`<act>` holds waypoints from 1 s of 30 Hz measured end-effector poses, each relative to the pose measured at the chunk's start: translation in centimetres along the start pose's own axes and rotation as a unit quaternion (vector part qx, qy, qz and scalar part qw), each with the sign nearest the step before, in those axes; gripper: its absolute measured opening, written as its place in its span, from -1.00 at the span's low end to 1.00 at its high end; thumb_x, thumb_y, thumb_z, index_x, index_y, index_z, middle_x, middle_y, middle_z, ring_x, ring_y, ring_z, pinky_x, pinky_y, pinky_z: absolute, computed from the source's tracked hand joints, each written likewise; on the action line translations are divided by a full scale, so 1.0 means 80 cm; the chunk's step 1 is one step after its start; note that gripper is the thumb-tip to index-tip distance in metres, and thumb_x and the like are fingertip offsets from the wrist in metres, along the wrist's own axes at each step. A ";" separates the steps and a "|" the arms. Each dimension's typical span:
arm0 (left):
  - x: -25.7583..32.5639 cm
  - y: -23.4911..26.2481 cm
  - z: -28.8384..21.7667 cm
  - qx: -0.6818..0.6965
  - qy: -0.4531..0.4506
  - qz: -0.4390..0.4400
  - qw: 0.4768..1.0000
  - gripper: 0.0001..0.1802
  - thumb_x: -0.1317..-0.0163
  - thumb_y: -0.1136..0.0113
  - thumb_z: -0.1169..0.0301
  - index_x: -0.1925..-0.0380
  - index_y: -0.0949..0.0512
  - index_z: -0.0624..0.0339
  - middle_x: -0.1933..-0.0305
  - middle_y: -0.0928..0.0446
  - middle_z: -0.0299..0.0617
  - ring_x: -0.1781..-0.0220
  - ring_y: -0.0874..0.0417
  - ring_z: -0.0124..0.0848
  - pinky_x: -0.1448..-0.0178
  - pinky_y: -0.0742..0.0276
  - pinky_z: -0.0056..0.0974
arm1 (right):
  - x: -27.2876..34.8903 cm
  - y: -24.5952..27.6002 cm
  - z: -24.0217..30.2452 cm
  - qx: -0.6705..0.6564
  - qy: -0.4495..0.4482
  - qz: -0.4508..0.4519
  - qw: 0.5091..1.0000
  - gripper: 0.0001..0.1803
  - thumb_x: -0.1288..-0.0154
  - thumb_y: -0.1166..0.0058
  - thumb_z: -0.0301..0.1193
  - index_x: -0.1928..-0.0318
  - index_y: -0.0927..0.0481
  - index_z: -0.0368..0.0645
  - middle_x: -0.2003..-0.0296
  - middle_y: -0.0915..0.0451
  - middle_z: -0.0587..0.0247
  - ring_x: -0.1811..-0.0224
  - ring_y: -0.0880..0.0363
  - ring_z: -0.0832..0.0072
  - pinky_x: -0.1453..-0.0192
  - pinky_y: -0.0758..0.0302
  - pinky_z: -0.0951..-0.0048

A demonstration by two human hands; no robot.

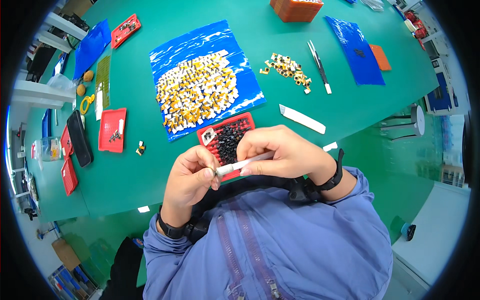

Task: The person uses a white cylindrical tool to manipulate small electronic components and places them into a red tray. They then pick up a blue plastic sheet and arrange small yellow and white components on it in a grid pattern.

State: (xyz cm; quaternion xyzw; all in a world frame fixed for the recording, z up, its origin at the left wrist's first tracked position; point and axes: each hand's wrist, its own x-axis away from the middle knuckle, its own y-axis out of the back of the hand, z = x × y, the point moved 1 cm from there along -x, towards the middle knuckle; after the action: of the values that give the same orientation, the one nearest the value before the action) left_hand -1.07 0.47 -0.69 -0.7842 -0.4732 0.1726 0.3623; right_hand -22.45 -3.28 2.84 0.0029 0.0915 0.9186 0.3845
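Note:
My right hand (282, 152) grips a slim white pen-like stick (242, 164), slanting down to the left. Its left end meets the fingertips of my left hand (192, 175), which are pinched together. A small dark piece seems to sit between them, too small to name. Just beyond both hands lies a red tray (242, 119) of small black parts (231, 140), with one whitish piece (208, 136) at its left side. My hands partly cover the tray's near side. Farther off, a blue sheet (185, 47) carries a wide heap of small white-and-yellow pieces (197, 90).
Right of the sheet lie a loose cluster of yellow-and-white pieces (287, 67), tweezers (320, 67) and a white strip (302, 119). Stacked orange-brown trays (296, 11) stand at the back. Leftward are a red tray (111, 142), a black case (79, 137) and yellow scissors (87, 103).

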 end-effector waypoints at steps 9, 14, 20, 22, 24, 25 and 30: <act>-0.003 0.002 0.004 0.016 0.009 0.001 1.000 -0.86 -0.21 -0.18 0.48 0.36 -0.41 0.26 0.46 -0.51 -0.17 0.46 -0.55 -0.50 0.38 -0.49 -0.44 | -0.002 0.003 -0.001 -0.033 -0.052 0.000 0.998 -0.84 -0.25 -0.12 -0.37 0.35 -0.57 -0.22 0.61 -0.53 0.37 0.60 -0.45 0.68 0.52 -0.30 0.61; -0.004 0.004 0.003 0.020 0.005 0.008 1.000 -0.87 -0.21 -0.18 0.48 0.35 -0.41 0.27 0.45 -0.53 -0.16 0.46 -0.55 -0.50 0.38 -0.50 -0.45 | 0.000 -0.001 -0.004 -0.056 -0.066 -0.015 0.996 -0.88 -0.27 -0.07 -0.41 0.34 -0.58 -0.21 0.63 -0.52 0.34 0.62 -0.44 0.65 0.53 -0.31 0.59; -0.003 0.003 0.002 0.011 0.002 0.006 1.000 -0.86 -0.21 -0.18 0.48 0.35 -0.41 0.27 0.45 -0.53 -0.16 0.46 -0.55 -0.50 0.38 -0.50 -0.45 | -0.004 0.001 -0.002 0.066 0.035 -0.040 0.996 -0.84 -0.31 -0.04 -0.38 0.36 -0.58 -0.19 0.66 -0.48 0.36 0.65 -0.39 0.64 0.55 -0.29 0.54; -0.002 0.005 0.003 0.009 0.001 -0.004 1.000 -0.86 -0.21 -0.18 0.48 0.35 -0.41 0.27 0.45 -0.52 -0.16 0.46 -0.55 -0.50 0.39 -0.50 -0.45 | -0.006 0.004 0.009 -0.019 -0.092 0.007 0.996 -0.86 -0.27 -0.08 -0.39 0.38 -0.57 -0.20 0.65 -0.48 0.34 0.65 -0.38 0.62 0.55 -0.28 0.52; -0.004 0.003 0.000 0.009 0.000 0.001 1.000 -0.87 -0.21 -0.18 0.49 0.35 -0.41 0.27 0.45 -0.52 -0.16 0.46 -0.55 -0.50 0.38 -0.50 -0.44 | -0.005 0.005 0.013 -0.041 -0.126 0.015 0.991 -0.86 -0.22 -0.14 -0.40 0.40 -0.55 -0.21 0.62 -0.48 0.33 0.63 -0.38 0.61 0.55 -0.29 0.50; -0.004 0.002 -0.001 0.009 0.000 0.004 1.000 -0.87 -0.21 -0.18 0.49 0.35 -0.42 0.28 0.45 -0.52 -0.16 0.46 -0.56 -0.50 0.38 -0.51 -0.44 | -0.004 0.004 0.012 -0.023 -0.097 0.003 0.995 -0.86 -0.18 -0.17 -0.41 0.40 -0.53 -0.21 0.59 -0.49 0.31 0.61 -0.39 0.60 0.53 -0.30 0.49; 0.000 -0.001 -0.006 -0.075 -0.016 -0.027 0.997 -0.91 -0.22 -0.15 0.54 0.35 -0.44 0.30 0.44 -0.53 -0.16 0.42 -0.58 -0.49 0.34 -0.53 -0.42 | -0.003 0.010 -0.004 0.133 0.051 -0.083 0.986 -0.81 -0.07 -0.27 -0.41 0.43 -0.51 -0.20 0.55 -0.46 0.31 0.54 -0.42 0.53 0.48 -0.34 0.48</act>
State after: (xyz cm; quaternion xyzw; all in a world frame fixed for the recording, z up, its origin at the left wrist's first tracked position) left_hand -0.85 0.29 -0.28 -0.7933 -0.5118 0.1391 0.2990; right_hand -22.88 -4.04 2.63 -0.0010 0.2321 0.8619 0.4509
